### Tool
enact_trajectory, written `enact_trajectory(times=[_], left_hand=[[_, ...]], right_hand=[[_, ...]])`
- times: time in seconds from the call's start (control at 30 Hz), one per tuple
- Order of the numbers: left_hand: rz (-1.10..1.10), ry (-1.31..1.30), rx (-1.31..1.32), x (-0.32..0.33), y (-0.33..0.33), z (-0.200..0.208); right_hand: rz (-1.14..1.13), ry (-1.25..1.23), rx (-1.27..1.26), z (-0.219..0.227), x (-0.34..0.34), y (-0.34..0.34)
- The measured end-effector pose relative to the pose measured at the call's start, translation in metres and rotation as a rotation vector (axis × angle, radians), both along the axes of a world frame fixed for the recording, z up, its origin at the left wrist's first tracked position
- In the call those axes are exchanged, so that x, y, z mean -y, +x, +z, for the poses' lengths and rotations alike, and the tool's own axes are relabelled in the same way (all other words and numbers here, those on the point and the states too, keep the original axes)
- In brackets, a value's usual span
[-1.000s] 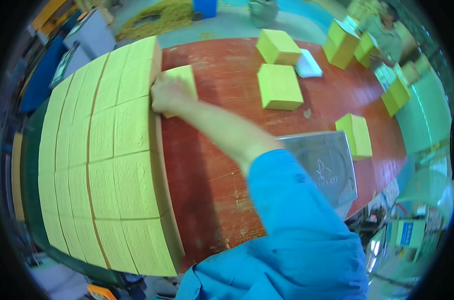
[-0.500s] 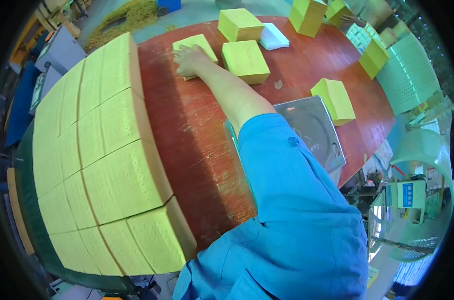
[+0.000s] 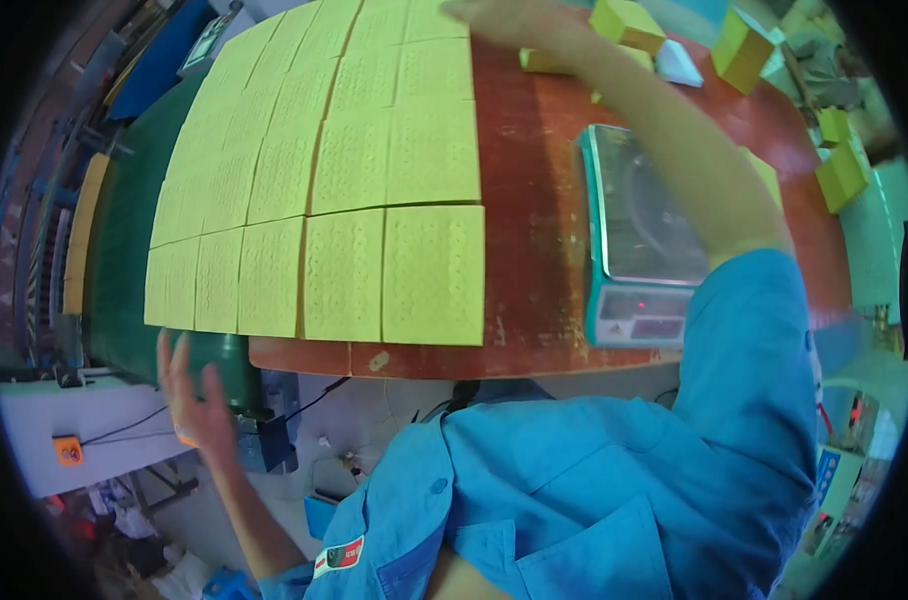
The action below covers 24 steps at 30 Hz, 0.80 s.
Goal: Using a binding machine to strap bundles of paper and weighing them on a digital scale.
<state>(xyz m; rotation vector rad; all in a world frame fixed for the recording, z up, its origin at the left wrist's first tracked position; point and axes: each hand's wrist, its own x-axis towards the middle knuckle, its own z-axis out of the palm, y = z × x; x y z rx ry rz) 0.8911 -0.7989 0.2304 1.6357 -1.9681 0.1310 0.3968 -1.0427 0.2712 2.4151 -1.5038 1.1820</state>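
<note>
Rows of yellow blocks (image 3: 349, 160), which look like paper bundles with punched wavy marks, lie packed side by side. Close to their near left corner, my left hand (image 3: 202, 395) is open, its fingers spread and nothing in them. My right arm reaches across the table to the far right side of the rows. There my right hand (image 3: 489, 15) is blurred and partly cut off by the upper edge, beside the farthest blocks; its fingers cannot be made out. Under that forearm stands a teal weighing scale (image 3: 639, 305) with a grey platform and a lit red display.
The red table (image 3: 534, 230) carries the right part of the rows; a green belt surface (image 3: 124, 240) lies to their left. Loose yellow blocks (image 3: 629, 25) and a white block (image 3: 678, 63) are at the far side. An orange switch box (image 3: 68, 451) is at lower left.
My view has turned, with the rows now more central. My right hand has left the loose block it rested on and is beside the rows. My left hand has come into view.
</note>
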Motion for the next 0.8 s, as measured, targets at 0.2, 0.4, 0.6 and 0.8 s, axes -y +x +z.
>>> enact_trajectory(times=[0.2,0.4,0.6,0.8], left_hand=[[-0.661,0.188,0.189,0.017,-0.203,-0.044],[-0.533,0.133,0.454,0.018,-0.248,-0.106],[-0.645,0.244,0.46,-0.027,-0.241,-0.091],[-0.67,0.25,0.507,-0.082,-0.246,-0.084]], right_hand=[[0.246,-0.05,0.386,-0.042,-0.231,0.114],[-0.014,0.465,0.922,-0.156,-0.405,0.131],[0.011,1.071,1.585,-0.268,-0.473,0.138],[0.233,1.182,1.483,-0.273,-0.452,0.097]])
